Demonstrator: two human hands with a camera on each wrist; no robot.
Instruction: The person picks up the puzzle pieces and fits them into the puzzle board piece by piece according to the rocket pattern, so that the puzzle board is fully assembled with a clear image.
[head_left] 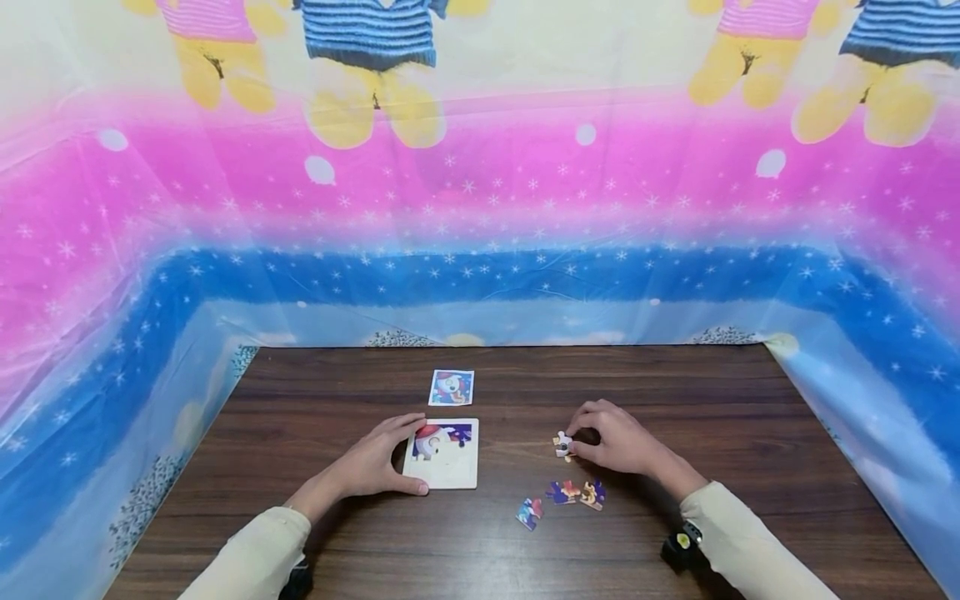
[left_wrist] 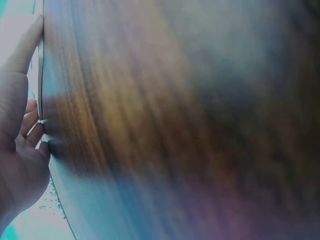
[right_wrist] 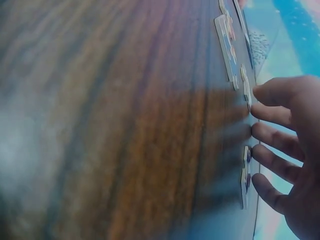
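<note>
My left hand (head_left: 375, 457) holds the square puzzle board (head_left: 457, 468) by its left side, fingertips at the upper left corner and thumb at the lower left. Part of a picture fills the board's upper area. In the left wrist view, the hand (left_wrist: 20, 135) lies along the board's edge (left_wrist: 40, 80). My right hand (head_left: 618, 442) touches a white puzzle piece (head_left: 562, 446) with thumb and index fingertips. The right wrist view shows that hand (right_wrist: 300, 145) with fingers spread beside flat pieces (right_wrist: 244, 182); which one it touches there cannot be told.
A small picture card (head_left: 452, 387) lies behind the board. Nearer the front are loose pieces: a blue and red one (head_left: 528, 513), a purple and red one (head_left: 563, 492) and a brown and purple one (head_left: 592, 495). A printed curtain (head_left: 480, 279) surrounds the wooden table (head_left: 315, 400).
</note>
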